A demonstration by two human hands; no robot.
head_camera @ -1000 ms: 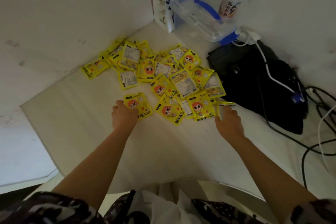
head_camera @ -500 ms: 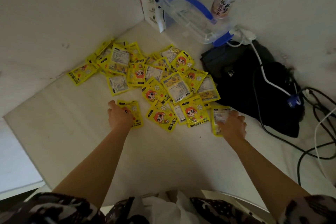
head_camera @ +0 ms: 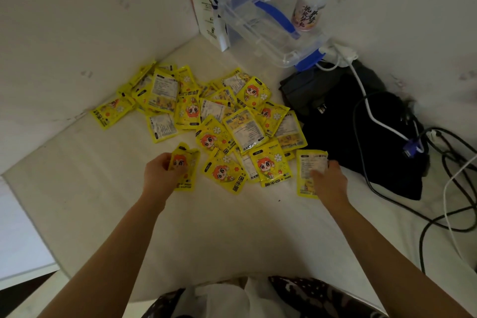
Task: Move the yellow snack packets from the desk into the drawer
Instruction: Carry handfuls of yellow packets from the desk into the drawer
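Several yellow snack packets (head_camera: 219,121) lie in a loose heap on the white desk (head_camera: 232,235), toward its back left corner. My left hand (head_camera: 161,175) pinches one packet with a cartoon face (head_camera: 187,162) at the heap's near left edge. At the heap's near right edge, my right hand (head_camera: 329,179) grips another packet (head_camera: 308,165) that shows its printed label. No drawer is in view.
A black bag (head_camera: 348,121) lies right of the heap, with white and black cables (head_camera: 438,188) across and beyond it. At the back stand a clear plastic box with blue handles (head_camera: 260,26), a white paper bag (head_camera: 206,2) and a drink bottle (head_camera: 308,11). Walls close off the left and back.
Both hands have closed on packets at the near edge of the heap and drawn them slightly toward me. The heap itself lies as before.
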